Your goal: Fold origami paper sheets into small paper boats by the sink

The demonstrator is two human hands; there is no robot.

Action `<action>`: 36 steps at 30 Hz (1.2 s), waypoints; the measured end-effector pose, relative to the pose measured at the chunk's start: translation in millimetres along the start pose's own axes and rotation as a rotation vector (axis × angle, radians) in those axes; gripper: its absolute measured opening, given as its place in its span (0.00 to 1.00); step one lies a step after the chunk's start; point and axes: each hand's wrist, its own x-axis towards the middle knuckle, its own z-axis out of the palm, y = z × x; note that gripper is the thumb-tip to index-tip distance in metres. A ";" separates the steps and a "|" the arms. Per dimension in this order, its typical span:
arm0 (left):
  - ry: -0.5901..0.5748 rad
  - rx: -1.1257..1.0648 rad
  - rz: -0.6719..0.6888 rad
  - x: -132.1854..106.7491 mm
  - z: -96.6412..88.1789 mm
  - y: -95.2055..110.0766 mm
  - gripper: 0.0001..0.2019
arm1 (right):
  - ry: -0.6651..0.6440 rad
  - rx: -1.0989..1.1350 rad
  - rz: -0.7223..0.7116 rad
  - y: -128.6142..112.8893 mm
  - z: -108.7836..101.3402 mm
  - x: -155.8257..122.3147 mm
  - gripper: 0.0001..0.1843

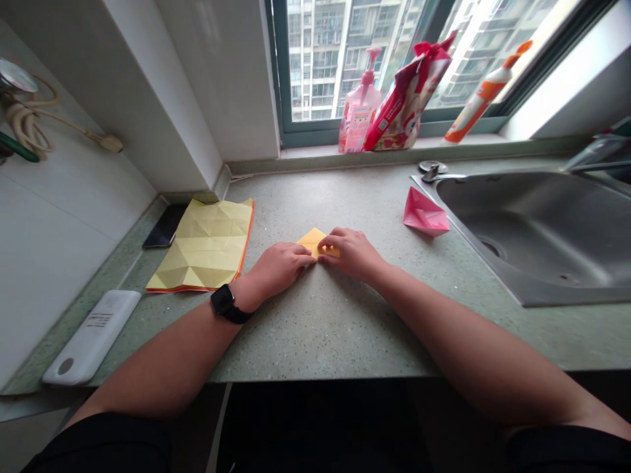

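Note:
A small folded piece of orange-yellow origami paper (312,239) lies on the counter in front of me, its point facing away. My left hand (280,268) wears a black watch and presses its closed fingers on the paper's left and near edge. From the other side, my right hand (352,251) has its thumb and curled fingers on the right part, pinching it near the front. The fingertips of both hands almost meet at the near corner. Part of the paper is hidden under my fingers.
Left are creased yellow sheets (210,240), a dark phone (165,226) and a white power bank (93,338). A pink folded paper shape (424,213) stands right, beside the steel sink (542,230). On the sill are a pump bottle (359,112), a red bag (409,98) and an orange-white bottle (480,98).

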 end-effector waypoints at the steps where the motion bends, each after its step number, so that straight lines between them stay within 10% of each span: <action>1: -0.003 -0.004 -0.006 -0.5 -0.3 0.2 0.15 | 0.001 0.006 -0.011 1.5 0.6 0.2 0.06; 25: -0.020 -0.034 -0.004 -3.8 -3.9 2.8 0.15 | -0.170 0.065 -0.029 96.7 -33.0 -19.2 0.41; 36: -0.029 0.035 0.031 -0.4 -1.6 4.3 0.14 | 0.201 0.183 -0.124 14.0 -37.4 -10.3 0.12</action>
